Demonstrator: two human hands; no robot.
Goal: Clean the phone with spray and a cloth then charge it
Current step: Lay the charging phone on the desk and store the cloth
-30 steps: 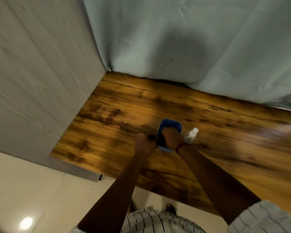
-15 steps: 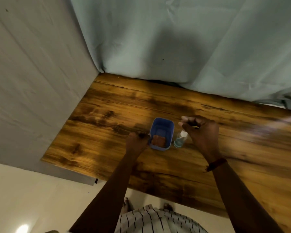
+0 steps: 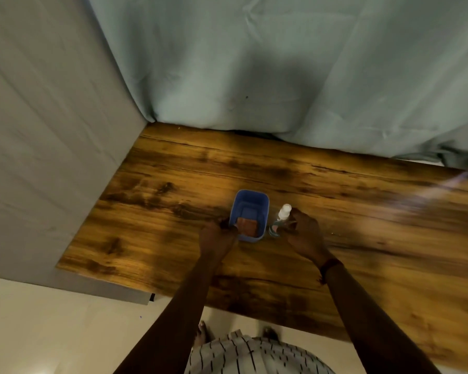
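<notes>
A small blue plastic tub (image 3: 262,205) stands on the wooden table (image 3: 362,238). Inside it lies a folded reddish-brown cloth (image 3: 247,226). My left hand (image 3: 218,237) grips the tub's near-left rim. Just right of the tub stands a small clear spray bottle (image 3: 281,217) with a white cap. My right hand (image 3: 304,236) is curled round the bottle's lower body from the right. No phone or charger shows in this view.
A pale green curtain (image 3: 281,76) hangs along the table's far edge. A grey panel (image 3: 38,157) borders the table on the left. Pale floor (image 3: 52,333) lies below the table's near edge, with my feet there.
My right hand left the tub, swung out to the right above the bottle, then came down and closed round the spray bottle. My left hand stayed on the tub's rim.
</notes>
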